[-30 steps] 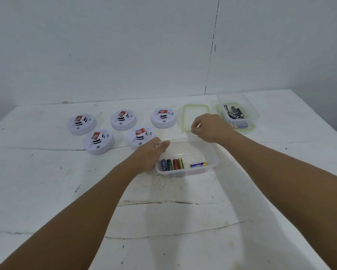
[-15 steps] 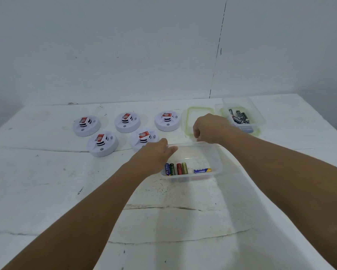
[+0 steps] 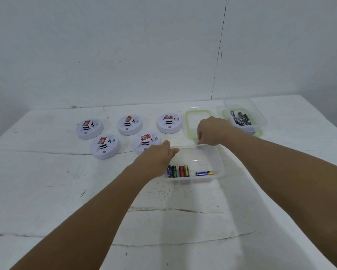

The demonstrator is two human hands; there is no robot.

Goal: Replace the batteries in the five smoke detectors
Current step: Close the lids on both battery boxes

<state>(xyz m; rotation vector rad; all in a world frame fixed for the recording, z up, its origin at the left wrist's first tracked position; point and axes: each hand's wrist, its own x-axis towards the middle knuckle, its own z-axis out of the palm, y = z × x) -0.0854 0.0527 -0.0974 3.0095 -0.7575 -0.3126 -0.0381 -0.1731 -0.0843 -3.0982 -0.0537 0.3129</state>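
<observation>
Several white round smoke detectors (image 3: 89,128) lie on the white table (image 3: 46,191) at the back left, each with a red-labelled battery showing on top. The nearest detector (image 3: 146,142) is just beyond my left hand (image 3: 156,158). That hand lies with straight fingers against the left rim of a clear plastic container (image 3: 218,162). My right hand (image 3: 212,131) pinches the container's far rim with curled fingers. Inside lie several coloured batteries (image 3: 180,171), one blue battery (image 3: 204,173) apart from them.
A clear lid with a green rim (image 3: 189,115) lies flat behind the container. At the back right a second clear container (image 3: 259,117) holds several dark batteries (image 3: 240,119). A white wall rises right behind the table.
The view has shifted slightly. Both hands stay at the clear container, the left at its left rim and the right on its far rim. The detectors have not moved.
</observation>
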